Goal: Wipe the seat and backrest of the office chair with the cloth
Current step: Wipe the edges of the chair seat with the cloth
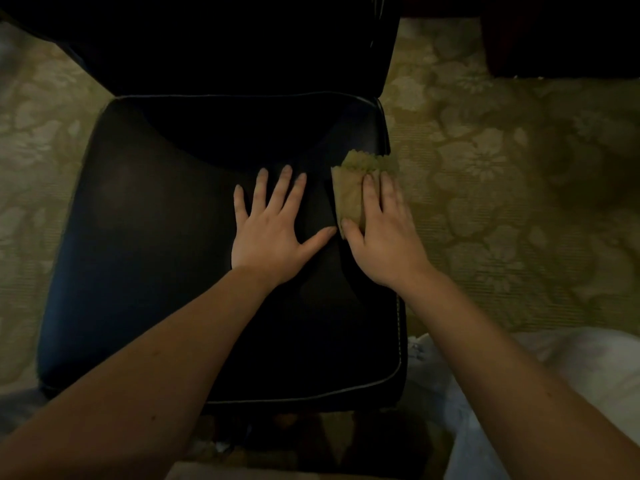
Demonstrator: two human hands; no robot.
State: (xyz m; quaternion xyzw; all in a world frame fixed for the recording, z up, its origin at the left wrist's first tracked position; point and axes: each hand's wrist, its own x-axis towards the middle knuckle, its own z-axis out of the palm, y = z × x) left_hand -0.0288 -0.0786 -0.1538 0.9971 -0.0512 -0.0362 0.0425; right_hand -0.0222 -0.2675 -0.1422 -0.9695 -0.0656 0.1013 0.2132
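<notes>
The left hand (266, 237) lies flat on the middle of the black chair seat (156, 237), fingers (259, 188) spread and released. The right hand (384, 244) presses the folded yellowish cloth (349, 192) onto the seat's right edge with straight fingers, grasping nothing. The dark backrest (225, 46) rises beyond; patterned carpet (502, 168) surrounds the chair.

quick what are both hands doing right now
Left hand: open, fingers spread flat on the seat, holding nothing.
Right hand: open, fingers straight, pressing the cloth onto the seat.
</notes>
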